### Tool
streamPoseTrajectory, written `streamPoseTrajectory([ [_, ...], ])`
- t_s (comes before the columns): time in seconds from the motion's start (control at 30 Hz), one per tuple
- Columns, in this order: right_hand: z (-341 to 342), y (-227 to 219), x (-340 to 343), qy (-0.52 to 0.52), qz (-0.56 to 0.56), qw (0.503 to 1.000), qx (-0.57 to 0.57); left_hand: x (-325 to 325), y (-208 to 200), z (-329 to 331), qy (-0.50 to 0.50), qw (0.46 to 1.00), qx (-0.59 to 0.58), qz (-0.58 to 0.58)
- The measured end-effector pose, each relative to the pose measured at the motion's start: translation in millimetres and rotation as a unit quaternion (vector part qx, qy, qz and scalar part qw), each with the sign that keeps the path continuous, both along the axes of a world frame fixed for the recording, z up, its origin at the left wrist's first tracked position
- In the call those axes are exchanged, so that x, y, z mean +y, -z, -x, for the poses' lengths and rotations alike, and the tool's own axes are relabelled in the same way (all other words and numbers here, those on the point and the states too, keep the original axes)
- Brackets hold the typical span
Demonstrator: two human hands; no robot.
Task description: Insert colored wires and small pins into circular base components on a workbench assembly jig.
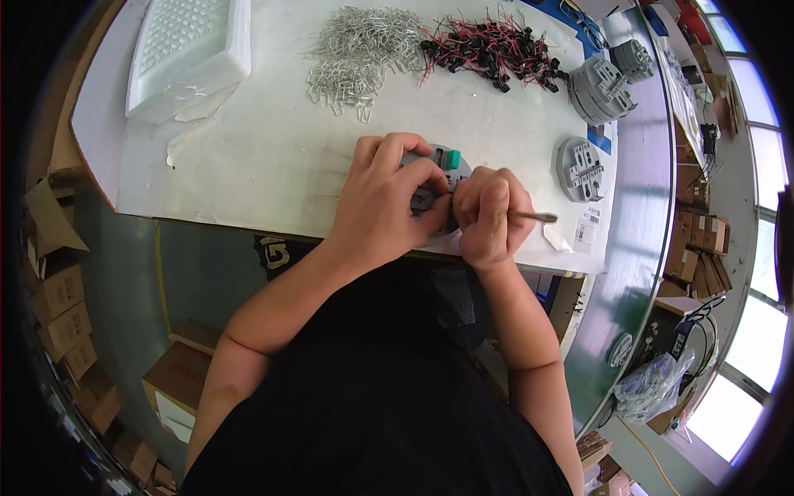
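A round grey plastic housing (463, 171) lies at the table's near edge, mostly covered by my hands. On its far side sits a small green block (452, 159). My left hand (385, 194) grips the housing from the left, its thumb and fingers bent over the top. Closed in a fist, my right hand (495, 211) presses close to the housing's right side. From that fist a thin rod-like tool (536, 217) sticks out to the right; the end toward the housing is hidden. What the left fingertips pinch cannot be made out.
Beyond my hands lie a heap of bent metal wire pieces (364, 54) and a pile of black parts with red wires (496, 50). A white foam tray (190, 62) stands far left. To the right are another round grey housing (581, 169) and stacked ones (600, 91).
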State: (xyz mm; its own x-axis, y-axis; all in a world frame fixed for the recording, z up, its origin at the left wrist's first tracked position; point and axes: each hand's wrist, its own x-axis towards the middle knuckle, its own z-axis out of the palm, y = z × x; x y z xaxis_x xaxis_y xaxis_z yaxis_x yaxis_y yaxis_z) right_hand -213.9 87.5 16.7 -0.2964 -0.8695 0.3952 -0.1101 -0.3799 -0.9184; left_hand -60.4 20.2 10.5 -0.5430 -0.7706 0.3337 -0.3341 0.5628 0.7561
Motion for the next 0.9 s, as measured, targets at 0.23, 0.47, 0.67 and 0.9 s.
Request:
streamPoseTrajectory([
  [0.23,37,-35,10,-0.020,0.032,0.912,-0.409,2,-42,5,0.030,0.981,-0.129,0.145],
  [0.47,65,-64,45,0.068,-0.236,0.969,-0.006,-3,-43,6,0.131,0.990,0.029,0.045],
  [0.67,57,-62,46,0.058,-0.287,0.900,0.323,7,-11,-21,0.075,0.997,0.021,-0.020],
  [0.9,41,-68,27,0.005,-0.292,0.817,0.497,-6,-21,-26,0.094,0.989,-0.032,-0.110],
])
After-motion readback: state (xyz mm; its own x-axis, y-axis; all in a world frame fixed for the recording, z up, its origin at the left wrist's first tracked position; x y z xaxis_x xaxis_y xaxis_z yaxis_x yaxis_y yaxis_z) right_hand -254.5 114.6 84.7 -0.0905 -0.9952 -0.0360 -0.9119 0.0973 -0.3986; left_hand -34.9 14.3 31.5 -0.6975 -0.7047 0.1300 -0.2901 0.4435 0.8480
